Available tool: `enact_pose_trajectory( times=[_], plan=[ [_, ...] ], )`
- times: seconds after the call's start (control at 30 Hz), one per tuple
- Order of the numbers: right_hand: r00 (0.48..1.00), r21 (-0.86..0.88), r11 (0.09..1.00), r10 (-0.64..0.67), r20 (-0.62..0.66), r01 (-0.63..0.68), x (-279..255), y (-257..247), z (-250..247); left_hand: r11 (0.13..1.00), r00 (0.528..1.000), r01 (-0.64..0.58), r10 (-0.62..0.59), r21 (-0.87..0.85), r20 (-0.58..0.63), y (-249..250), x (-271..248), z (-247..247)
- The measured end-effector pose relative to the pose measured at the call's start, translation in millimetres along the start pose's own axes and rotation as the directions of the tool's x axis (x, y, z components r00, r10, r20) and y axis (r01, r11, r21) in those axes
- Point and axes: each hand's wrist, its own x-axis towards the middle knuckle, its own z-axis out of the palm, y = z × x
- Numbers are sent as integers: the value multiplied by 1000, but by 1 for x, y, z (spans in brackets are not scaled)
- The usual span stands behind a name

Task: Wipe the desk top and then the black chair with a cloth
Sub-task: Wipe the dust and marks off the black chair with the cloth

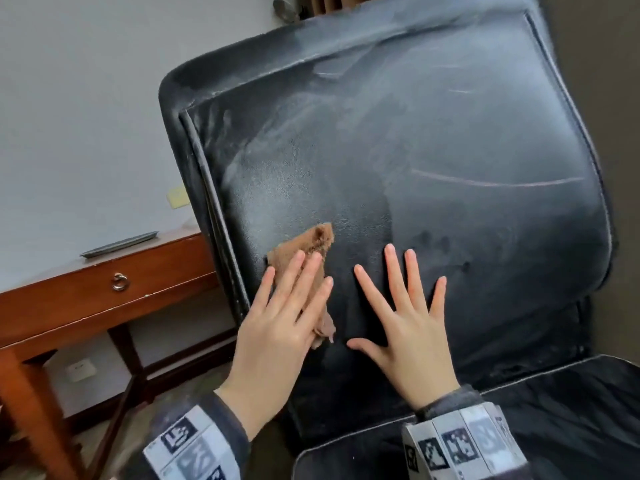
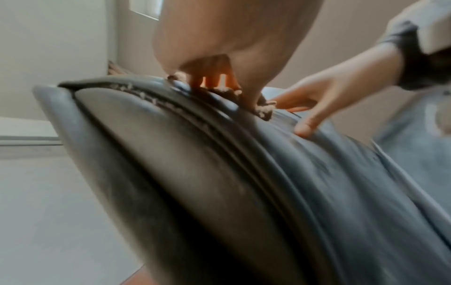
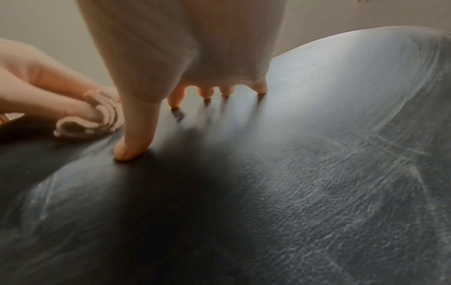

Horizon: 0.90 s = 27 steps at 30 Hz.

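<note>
Left hand (image 1: 277, 317) presses cloth (image 1: 304, 251) flat; right hand (image 1: 405, 327), seemingly splayed, touches chair (image 1: 450, 168).

A flat dark tray (image 1: 119, 243) lies by the pale wall (image 1: 86, 98). A small yellow note (image 1: 177, 196) sticks on that wall. A white socket (image 1: 80, 370) sits low down.
</note>
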Motion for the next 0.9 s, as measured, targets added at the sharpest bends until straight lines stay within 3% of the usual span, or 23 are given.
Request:
enact_pose_trajectory(
  times=[0.1, 0.2, 0.27, 0.33, 0.4, 0.5, 0.63, 0.67, 0.77, 0.83, 0.9],
  plan=[
    [1000, 18, 1000, 6, -10, -6, 0, 0, -1, 981, 981, -194, 194, -26, -9, 23, -55, 25],
    [1000, 12, 1000, -6, -16, 7, 0, 2, -1, 927, 929, -366, 369, -79, 29, 10, -51, 22],
    [1000, 37, 999, 0, -11, 1, 0, 5, -1, 936, 944, -328, 329, -128, -20, -7, -18, 4],
    [1000, 63, 998, 17, -4, -17, 1, 9, 0, 979, 987, -151, 141, -139, -76, -17, 16, -5],
    [998, 52, 997, 57, 7, -58, 1, 16, -1, 987, 997, -41, 30, -157, -71, -10, 29, -5],
    [988, 37, 988, 152, 16, -152, 2, 30, -7, 983, 988, -134, 123, -127, -91, 16, 16, 6],
    [987, 20, 990, 134, 86, -137, 1, 48, -13, 931, 931, -362, 363, -51, 20, 13, 33, 8],
    [987, 23, 991, 127, 98, -130, 2, 51, -14, 936, 936, -349, 350, -37, 29, 9, 51, 4],
    [988, 19, 992, 121, 98, -124, 2, 54, -16, 995, 994, -100, 100, -2, 39, 16, 101, -17],
    [988, 37, 991, 125, 88, -129, 2, 54, -16, 985, 980, -159, 148, 73, 134, 29, 101, -14],
    [989, 57, 990, 128, 70, -132, 2, 52, -16, 952, 923, -296, 263, 79, 280, 39, 74, -5]
  ],
)
